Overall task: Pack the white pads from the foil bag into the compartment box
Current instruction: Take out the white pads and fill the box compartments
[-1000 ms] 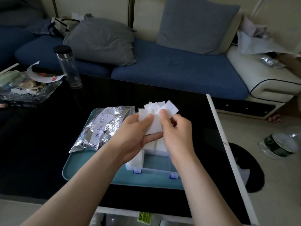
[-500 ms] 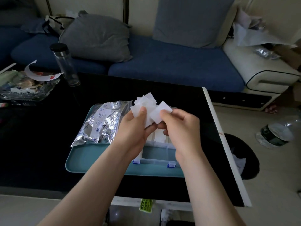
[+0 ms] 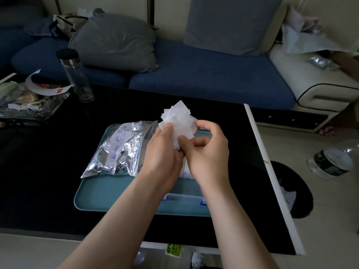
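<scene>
Head view: the left hand (image 3: 163, 152) grips 1 fanned bundle of white pads (image 3: 178, 117), and the right hand (image 3: 207, 154) pinches its lower edge. The compartment box (image 3: 182, 198) lies directly beneath both hands (mostly hidden by the wrists), on the teal tray (image 3: 108, 195), right of the foil bag (image 3: 120, 148). The placing move is probably straight down.

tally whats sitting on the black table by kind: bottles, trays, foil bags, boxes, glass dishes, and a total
bottle: 1
teal tray: 1
foil bag: 1
compartment box: 1
glass dish: 1
total: 5
white pads left out: left hand and right hand hold them.
</scene>
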The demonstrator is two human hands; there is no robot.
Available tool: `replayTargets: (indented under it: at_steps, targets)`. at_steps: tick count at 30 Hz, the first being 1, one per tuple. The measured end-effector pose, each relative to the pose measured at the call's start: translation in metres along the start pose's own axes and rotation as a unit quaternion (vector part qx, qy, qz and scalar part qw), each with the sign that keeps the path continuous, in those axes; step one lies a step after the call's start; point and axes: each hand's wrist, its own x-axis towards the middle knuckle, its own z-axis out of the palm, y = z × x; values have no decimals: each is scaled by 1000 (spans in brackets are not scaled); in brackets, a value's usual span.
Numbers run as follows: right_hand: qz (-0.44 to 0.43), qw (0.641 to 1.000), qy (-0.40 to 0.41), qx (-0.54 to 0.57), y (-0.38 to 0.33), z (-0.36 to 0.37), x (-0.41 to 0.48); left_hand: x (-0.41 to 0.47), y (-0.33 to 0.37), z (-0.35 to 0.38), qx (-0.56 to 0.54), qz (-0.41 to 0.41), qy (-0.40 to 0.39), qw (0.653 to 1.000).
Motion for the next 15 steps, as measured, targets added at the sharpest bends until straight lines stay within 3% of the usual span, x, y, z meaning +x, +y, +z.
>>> replayTargets:
  at_steps: [11, 15]
  targets:
    - [-25, 999, 24, 15, 5, -3, 5, 0, 7, -8, 118, 40, -26, 992]
    - [-69, 997, -21, 28, 4, -7, 8, 4, 7, -15, 183, 43, -62, 980]
